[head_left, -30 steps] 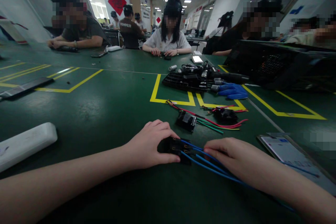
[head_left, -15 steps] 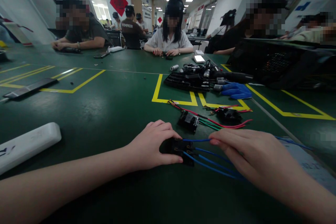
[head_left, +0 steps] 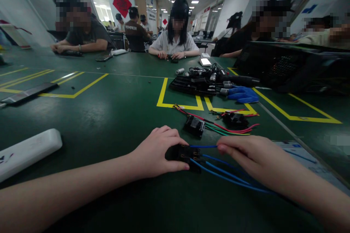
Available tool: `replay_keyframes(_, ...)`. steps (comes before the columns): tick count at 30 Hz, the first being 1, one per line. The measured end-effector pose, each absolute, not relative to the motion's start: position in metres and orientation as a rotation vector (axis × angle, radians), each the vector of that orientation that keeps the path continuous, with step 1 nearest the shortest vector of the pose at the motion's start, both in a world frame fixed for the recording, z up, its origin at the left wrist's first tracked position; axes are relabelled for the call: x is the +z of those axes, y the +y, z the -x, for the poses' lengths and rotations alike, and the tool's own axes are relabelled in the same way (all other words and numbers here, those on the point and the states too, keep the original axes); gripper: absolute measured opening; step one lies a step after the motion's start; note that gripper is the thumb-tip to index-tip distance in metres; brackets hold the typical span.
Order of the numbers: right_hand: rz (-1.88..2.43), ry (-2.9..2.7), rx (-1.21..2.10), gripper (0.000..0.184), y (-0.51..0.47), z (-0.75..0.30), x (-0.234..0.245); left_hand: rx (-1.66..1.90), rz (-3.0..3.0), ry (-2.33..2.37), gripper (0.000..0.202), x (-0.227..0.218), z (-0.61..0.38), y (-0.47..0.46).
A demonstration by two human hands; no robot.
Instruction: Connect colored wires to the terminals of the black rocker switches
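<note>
Between the thumb and fingers of my left hand is a black connector block with metal contacts in its slots. Several blue wires run out of its right side. My right hand pinches the topmost blue wire a short way from the block, thumb and fingertips pressed together. The lower blue wires pass under that hand toward the right. Just beyond lie a second black connector and a third black connector, with red and green wires around them.
Yellow tape marks rectangles on the green table. Black tools and cables lie beyond, beside a blue glove-like item. A white power bank-like bar rests at left, a printed sheet at right. A person sits opposite.
The view has shifted slightly. My left hand keeps its hold on the connector block, and my right hand still pinches the top blue wire. Otherwise little differs.
</note>
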State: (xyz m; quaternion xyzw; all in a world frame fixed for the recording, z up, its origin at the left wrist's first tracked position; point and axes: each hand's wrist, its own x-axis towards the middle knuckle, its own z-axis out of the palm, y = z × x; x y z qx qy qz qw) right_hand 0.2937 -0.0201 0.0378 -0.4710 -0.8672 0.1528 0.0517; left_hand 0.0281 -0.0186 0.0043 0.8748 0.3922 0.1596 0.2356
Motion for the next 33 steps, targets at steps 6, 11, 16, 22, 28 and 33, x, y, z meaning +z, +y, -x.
replay_keyframes(6,1.088,-2.531,0.235,0.033,-0.032,-0.290,0.046,0.420,-2.404,1.091,0.041,0.005,-0.028,-0.019)
replay_keyframes(11,1.287,-2.615,0.331,0.033,-0.026,-0.293,0.043,0.402,-2.401,1.091,0.040,0.008,-0.029,-0.018)
replay_keyframes(16,1.504,-2.732,0.651,0.035,-0.020,-0.292,0.038,0.415,-2.412,1.084,0.039,0.006,-0.028,-0.019)
replay_keyframes(22,1.548,-2.693,0.695,0.034,-0.020,-0.291,0.040,0.410,-2.413,1.093,0.039,0.007,-0.028,-0.020)
replay_keyframes(28,1.330,-2.596,0.307,0.034,-0.025,-0.290,0.047,0.402,-2.417,1.093,0.039,0.008,-0.029,-0.019)
replay_keyframes(33,1.191,-2.558,0.131,0.035,-0.028,-0.290,0.045,0.436,-2.429,1.084,0.039,0.005,-0.028,-0.019)
